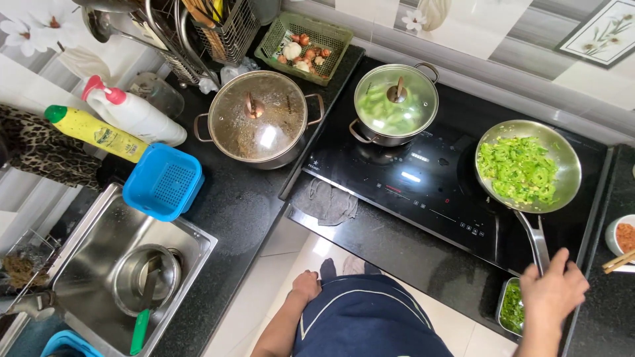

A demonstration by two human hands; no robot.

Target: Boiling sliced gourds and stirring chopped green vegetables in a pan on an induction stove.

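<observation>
My right hand (552,291) grips the end of the long metal handle (534,239) of a steel frying pan (570,166) full of chopped green vegetables (518,170). The pan sits on the right side of a black induction cooktop (423,192). My left hand (305,285) hangs loosely closed by my hip, holding nothing, below the counter edge. A small steel tray of chopped greens (510,309) lies just left of my right hand.
A small lidded pot of green vegetables (395,102) and a large lidded pot (258,118) stand further left. A grey cloth (326,201) lies by the cooktop. Blue basket (163,181), bottles, sink (116,264) at left; green basket (303,41) at back.
</observation>
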